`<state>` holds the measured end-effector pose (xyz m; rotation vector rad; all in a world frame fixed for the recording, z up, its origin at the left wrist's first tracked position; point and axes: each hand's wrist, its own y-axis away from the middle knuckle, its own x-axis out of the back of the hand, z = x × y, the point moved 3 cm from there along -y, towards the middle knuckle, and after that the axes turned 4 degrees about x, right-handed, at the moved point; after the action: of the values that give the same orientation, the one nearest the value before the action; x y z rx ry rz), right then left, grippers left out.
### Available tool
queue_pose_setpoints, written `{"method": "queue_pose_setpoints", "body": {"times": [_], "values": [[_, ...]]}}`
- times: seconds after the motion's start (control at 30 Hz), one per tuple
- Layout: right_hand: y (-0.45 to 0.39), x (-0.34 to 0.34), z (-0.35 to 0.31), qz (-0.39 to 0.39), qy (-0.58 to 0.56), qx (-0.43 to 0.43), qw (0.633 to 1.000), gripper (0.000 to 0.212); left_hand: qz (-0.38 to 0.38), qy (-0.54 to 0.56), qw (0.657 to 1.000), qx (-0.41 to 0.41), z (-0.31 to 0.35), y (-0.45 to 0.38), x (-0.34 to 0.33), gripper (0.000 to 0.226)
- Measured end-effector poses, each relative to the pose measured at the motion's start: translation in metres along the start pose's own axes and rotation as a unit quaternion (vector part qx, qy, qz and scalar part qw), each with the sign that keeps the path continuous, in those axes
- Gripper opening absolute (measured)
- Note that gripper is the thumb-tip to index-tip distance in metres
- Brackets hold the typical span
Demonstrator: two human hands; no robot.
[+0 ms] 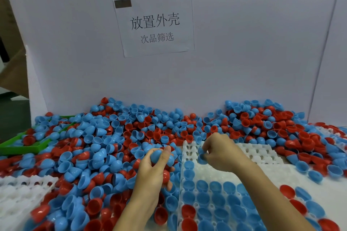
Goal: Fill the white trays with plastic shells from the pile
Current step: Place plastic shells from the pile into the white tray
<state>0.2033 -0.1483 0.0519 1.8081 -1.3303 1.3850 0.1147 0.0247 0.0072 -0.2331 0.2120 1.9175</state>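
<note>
Covering the table [324,191], shells [105,142] (red, blue) meet a white wall [244,52].

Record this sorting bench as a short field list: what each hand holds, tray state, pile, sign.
left hand: grips several blue and red shells
right hand: pinches a blue shell over the tray
white tray: near rows filled, far rows empty
pile: red and blue shells, loose
sign: paper on back board
</note>
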Motion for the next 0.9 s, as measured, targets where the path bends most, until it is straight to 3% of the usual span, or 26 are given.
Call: {"method": "queue_pose_setpoints", "body": {"times": [0.07, 0.2, 0.37, 0.47, 0.53, 0.6, 0.67, 0.8, 0.9], "values": [[-0.003, -0.006, -0.009, -0.039, 0.106, 0.01, 0.994, 0.01, 0.003, 0.028, 0.999, 0.017, 0.0, 0.0, -0.001, 0.049], [-0.003, -0.019, -0.022, -0.111, 0.204, 0.032, 0.972, 0.038, 0.006, 0.055, 0.998, 0.03, 0.002, 0.0, 0.0, 0.045], [-0.003, -0.024, -0.022, -0.126, 0.194, 0.021, 0.973, 0.04, 0.002, 0.078, 0.996, 0.043, 0.005, 0.002, 0.0, 0.044], [0.002, -0.024, -0.019, -0.129, 0.161, 0.005, 0.978, 0.039, -0.013, 0.106, 0.992, 0.067, 0.005, 0.005, 0.0, 0.03], [0.005, -0.025, -0.015, -0.134, 0.133, -0.006, 0.982, 0.029, -0.031, 0.131, 0.988, 0.08, 0.005, 0.007, -0.001, 0.028], [0.007, -0.025, -0.013, -0.139, 0.1, -0.015, 0.985, 0.009, -0.052, 0.149, 0.984, 0.085, 0.006, 0.008, -0.002, 0.04], [0.011, -0.025, -0.008, -0.14, 0.06, -0.021, 0.988, 0.027, -0.065, 0.158, 0.981, 0.09, 0.004, 0.008, -0.002, 0.049], [0.023, -0.022, 0.003, -0.022, -0.014, 0.021, 0.999, 0.023, -0.07, 0.153, 0.981, 0.099, 0.001, 0.007, -0.003, 0.042], [0.033, -0.021, -0.001, 0.069, -0.135, 0.077, 0.985, 0.015, -0.061, 0.134, 0.984, 0.101, -0.001, 0.006, -0.006, 0.038]]}}
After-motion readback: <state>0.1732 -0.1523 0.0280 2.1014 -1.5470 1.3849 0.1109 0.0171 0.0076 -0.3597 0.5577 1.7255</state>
